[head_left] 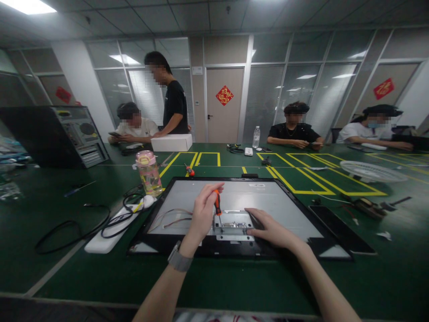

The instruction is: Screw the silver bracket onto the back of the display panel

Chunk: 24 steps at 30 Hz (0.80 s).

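Note:
A flat display panel (pixel 281 205) with a grey back and black frame lies in front of me. On its near middle part sits a metal bracket (pixel 234 237). My left hand (pixel 202 212), a watch on its wrist, is closed around a screwdriver (pixel 217 205) with an orange and black handle. The screwdriver stands nearly upright, its shaft pointing down at the bracket's left side; the exact tip contact is hard to see. My right hand (pixel 273 229) grips the bracket's right edge between thumb and fingers. Thin cables (pixel 176 219) lie on the panel left of the bracket.
Left of the panel are a white power strip (pixel 112 230), a black cable (pixel 72 223) and a pink-lidded bottle (pixel 148 174). A red screwdriver (pixel 190 171) lies beyond it. At right rest a dark flat strip (pixel 342 228) and a white oval part (pixel 372 171). Several people are across the table.

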{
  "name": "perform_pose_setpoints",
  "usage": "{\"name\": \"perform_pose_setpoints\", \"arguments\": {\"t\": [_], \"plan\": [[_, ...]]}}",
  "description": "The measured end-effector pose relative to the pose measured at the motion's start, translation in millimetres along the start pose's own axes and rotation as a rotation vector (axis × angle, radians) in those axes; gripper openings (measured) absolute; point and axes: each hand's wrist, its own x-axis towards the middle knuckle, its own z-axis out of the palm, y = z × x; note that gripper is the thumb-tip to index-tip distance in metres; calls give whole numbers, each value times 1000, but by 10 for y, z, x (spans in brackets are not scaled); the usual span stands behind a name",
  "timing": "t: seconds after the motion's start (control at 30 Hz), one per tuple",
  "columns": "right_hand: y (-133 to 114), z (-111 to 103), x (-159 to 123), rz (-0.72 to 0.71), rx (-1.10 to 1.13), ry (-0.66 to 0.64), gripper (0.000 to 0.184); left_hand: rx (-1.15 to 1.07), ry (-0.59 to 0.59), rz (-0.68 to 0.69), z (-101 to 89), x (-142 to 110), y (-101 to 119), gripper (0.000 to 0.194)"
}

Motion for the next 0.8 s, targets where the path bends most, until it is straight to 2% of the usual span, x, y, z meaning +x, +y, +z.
{"name": "perform_pose_setpoints", "arguments": {"t": [0.07, 0.2, 0.37, 0.53, 0.67, 0.73, 0.8], "plan": [[-8, -2, 0, 4, -2, 0, 70, -12, -6, -32, 17, -2, -10, 29], [-12, 1, 2, 8, -3, 2, 69, 63, 47, 56, 32, -6, -29, 18], [-1, 5, 1, 0, 3, 8, 71, 7, 2, 33, 23, -2, -29, 26], [27, 19, 9, -4, 2, 11, 70, 76, 78, 53, 25, 2, -32, 17], [58, 32, 19, -19, -7, 21, 70, 15, 9, 50, 17, -1, -35, 28], [64, 34, 21, -18, -7, 19, 71, 5, 1, 49, 19, -1, -52, 24], [63, 35, 21, -16, -4, 17, 70, 38, 42, 59, 24, -2, -68, 18]]}}
